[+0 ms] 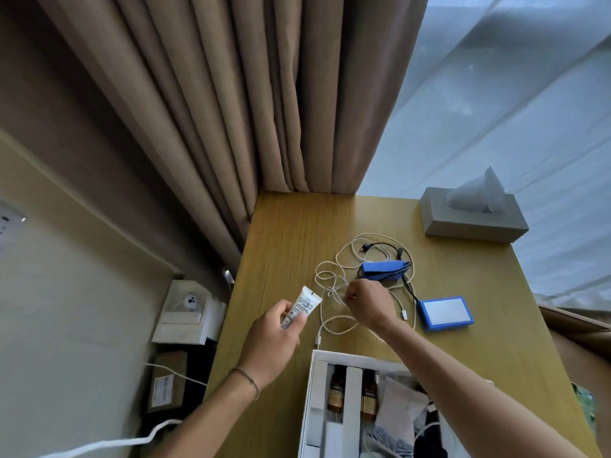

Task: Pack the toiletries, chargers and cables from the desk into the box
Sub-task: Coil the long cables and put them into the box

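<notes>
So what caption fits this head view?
Left hand holds a tube; right hand pinches a white cable above the box.

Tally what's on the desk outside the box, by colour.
White: 2, the tube held by the left hand and the tangled cable pinched by the right hand
Blue: 2, the charger and the flat case
Black: 1, the cord
Grey: 1, the tissue box
Total: 6
</notes>
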